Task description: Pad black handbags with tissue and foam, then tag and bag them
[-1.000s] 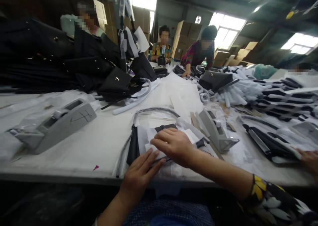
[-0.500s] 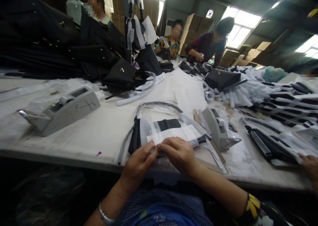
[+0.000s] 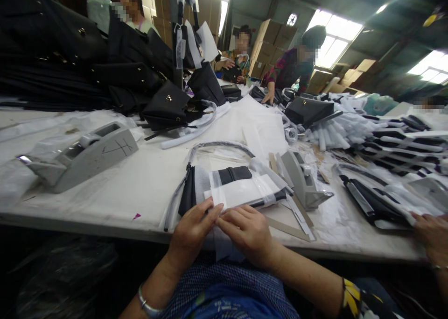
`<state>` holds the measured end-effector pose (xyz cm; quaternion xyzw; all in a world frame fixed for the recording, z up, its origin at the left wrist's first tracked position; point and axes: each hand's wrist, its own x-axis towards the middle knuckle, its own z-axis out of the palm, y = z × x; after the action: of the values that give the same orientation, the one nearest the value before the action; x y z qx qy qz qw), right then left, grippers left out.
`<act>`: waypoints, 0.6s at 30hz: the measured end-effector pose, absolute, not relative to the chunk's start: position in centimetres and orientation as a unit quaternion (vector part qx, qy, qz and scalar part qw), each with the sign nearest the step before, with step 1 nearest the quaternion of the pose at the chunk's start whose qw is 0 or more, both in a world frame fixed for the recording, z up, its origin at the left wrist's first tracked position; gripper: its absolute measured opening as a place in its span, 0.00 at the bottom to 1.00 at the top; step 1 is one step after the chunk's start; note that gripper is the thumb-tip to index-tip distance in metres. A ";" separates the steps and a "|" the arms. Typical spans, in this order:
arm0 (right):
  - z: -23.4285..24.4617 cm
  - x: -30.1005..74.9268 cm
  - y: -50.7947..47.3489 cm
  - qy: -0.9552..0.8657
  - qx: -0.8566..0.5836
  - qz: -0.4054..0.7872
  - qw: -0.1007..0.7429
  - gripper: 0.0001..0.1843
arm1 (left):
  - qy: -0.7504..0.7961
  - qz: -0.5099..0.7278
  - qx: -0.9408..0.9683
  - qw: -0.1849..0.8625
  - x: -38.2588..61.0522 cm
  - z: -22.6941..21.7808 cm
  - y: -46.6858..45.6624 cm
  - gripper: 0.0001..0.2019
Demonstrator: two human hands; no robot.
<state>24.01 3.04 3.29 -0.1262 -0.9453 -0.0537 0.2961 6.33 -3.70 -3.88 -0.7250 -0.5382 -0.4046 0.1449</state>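
Paper wrap (image 3: 241, 193) sits pinched between left hand (image 3: 191, 230) and right hand (image 3: 247, 230), lower centre, over the bag (image 3: 189, 200); uneven tugging may tear it.

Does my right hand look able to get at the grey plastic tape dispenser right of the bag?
Probably yes: the right hand rests close to the grey plastic tape dispenser, with only flat card strips between them.

Place: handbag packing workshop in a factory hall | Desk: long white desk (image 3: 147, 183), several workers (image 3: 290, 64) along it | Stock: black handbags (image 3: 129, 76) piled high, paper-wrapped straps (image 3: 336, 127) in rows | Tools: grey tape dispensers (image 3: 84, 155) | Near edge: half-wrapped bag (image 3: 241, 188) | Background: stacked cartons (image 3: 269, 41), roof skylights (image 3: 336, 36)
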 end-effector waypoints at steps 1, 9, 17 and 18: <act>3.2 24.0 3.0 -0.945 -0.123 -0.054 0.298 0.10 | -0.536 -0.407 -0.723 0.155 6.3 -3.9 -3.7 0.20; 3.4 24.9 4.7 -0.963 -0.055 -0.017 0.264 0.08 | -0.475 -0.403 -0.763 0.175 6.3 -3.8 -3.3 0.19; 6.5 20.0 11.7 -0.966 -0.198 -0.040 0.159 0.15 | -0.442 -0.388 -0.789 0.178 6.3 -4.7 -3.0 0.30; 7.0 19.4 12.5 -0.971 -0.207 -0.067 0.096 0.15 | -0.430 -0.426 -0.774 0.186 7.1 -5.2 -1.5 0.32</act>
<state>19.40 12.51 6.98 -0.2075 -0.9712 -0.0675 0.0955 7.08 -1.49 -5.25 -0.7744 -0.4296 -0.4256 0.1862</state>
